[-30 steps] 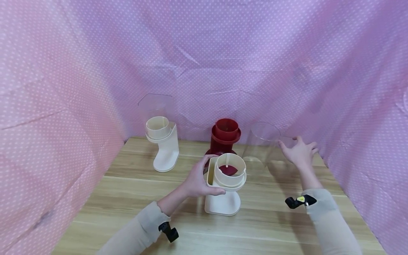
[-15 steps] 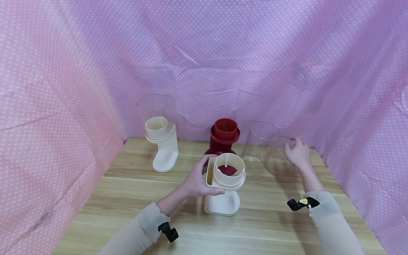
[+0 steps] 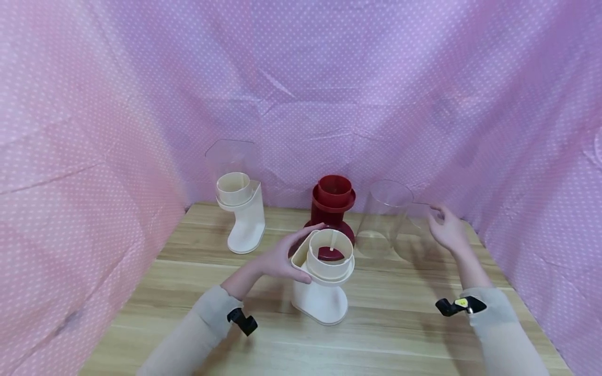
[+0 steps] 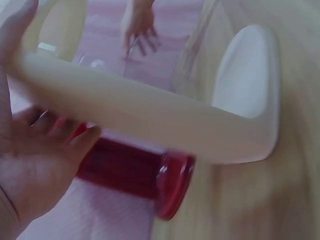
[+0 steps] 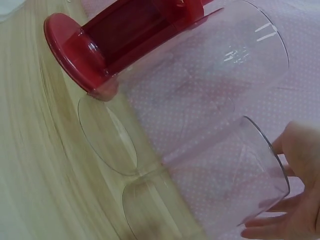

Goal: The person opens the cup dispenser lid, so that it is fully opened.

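Note:
A cream plastic stand (image 3: 322, 303) with a ring-shaped holder on top and a rounded foot is at the middle front of the head view. My left hand (image 3: 279, 256) grips its upper part from the left, thumb in front and fingers behind. Red shows through the ring. At the right, my right hand (image 3: 449, 230) is at the rim of a clear container (image 5: 215, 185), its fingers loosely spread around the rim in the right wrist view. Beside that container, to its left, stands a clear cylinder (image 3: 383, 216).
A red stand (image 3: 333, 201) of similar form is behind the held one, its foot partly hidden. Back left, another cream stand (image 3: 246, 219) has a clear piece (image 3: 230, 154) behind its ring. Pink dotted cloth (image 3: 301, 78) surrounds the wooden table (image 3: 376, 334).
My left hand has shifted the cream stand slightly left and turned it. My right hand has moved a little right, its spread fingers drawing closer around the clear container's rim.

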Demonstrator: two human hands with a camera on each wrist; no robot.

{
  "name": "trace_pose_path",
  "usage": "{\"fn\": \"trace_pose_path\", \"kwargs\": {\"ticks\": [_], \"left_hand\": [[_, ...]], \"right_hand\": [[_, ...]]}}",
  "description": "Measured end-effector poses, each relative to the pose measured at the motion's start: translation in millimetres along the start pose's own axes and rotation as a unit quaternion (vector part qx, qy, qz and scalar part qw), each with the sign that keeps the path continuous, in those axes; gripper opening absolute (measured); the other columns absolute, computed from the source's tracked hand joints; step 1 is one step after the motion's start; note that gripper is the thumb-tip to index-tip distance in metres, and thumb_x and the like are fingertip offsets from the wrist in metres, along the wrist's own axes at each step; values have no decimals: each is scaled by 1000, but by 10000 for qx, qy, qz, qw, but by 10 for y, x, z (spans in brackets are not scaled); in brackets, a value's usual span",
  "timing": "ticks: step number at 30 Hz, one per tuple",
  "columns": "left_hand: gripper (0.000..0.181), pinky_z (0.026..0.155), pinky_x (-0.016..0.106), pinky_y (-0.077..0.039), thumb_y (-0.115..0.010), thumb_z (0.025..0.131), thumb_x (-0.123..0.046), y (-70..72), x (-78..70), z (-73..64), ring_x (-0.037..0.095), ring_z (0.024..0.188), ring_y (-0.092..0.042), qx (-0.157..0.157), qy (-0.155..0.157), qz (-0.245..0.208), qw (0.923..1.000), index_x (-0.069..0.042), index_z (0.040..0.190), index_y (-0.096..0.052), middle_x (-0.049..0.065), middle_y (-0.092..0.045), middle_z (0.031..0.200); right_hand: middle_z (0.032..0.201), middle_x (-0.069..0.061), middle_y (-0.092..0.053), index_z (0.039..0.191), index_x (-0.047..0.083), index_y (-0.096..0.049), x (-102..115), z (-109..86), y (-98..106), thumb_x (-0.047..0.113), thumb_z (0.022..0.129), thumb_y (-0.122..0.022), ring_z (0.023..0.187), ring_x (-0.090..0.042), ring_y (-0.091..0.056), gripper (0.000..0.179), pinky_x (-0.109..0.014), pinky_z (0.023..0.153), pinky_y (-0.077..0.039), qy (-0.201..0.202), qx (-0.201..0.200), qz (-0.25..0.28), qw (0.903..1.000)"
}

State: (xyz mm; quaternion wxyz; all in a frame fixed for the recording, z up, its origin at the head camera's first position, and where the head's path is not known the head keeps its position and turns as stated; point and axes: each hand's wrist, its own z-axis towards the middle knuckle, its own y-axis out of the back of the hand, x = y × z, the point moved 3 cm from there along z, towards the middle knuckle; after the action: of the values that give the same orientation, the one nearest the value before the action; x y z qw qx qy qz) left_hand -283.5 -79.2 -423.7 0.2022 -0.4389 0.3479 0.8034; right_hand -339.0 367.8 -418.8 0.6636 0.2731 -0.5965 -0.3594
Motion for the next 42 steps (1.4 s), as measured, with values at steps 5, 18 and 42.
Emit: {"fn": "trace_pose_path", "kwargs": {"ticks": [5,18,42], "left_hand": [[119,130,53,-34,-98,74,-23,125,-258,-60,35,156,-42,-324,-114,803,9962,-7,168,-25,18,-44,167],[112,107,43,-56,-97,64,-61,-380,-924,102,18,128,-59,-1828,839,3362,9201,-19,156,-49,3,-63,140],[95,97,37,-59,-101,65,-46,-260,-798,0,16,116,-65,-2140,806,2852,9308,-12,143,-60,0,-66,129]], "right_hand": [[155,-45,-40,165,1,-28,-37,-10,-36,45,112,-43,139,-70,-39,70,-82,109,-37,-37,345,40,9994],[155,-44,-40,165,2,-28,-162,-129,78,48,113,-41,140,-73,-32,72,-85,111,-28,-299,41,45,9995],[151,-45,-44,162,-3,-32,-100,-48,-47,42,114,-42,137,-71,-38,67,-82,113,-31,61,18,-25,10000]]}}
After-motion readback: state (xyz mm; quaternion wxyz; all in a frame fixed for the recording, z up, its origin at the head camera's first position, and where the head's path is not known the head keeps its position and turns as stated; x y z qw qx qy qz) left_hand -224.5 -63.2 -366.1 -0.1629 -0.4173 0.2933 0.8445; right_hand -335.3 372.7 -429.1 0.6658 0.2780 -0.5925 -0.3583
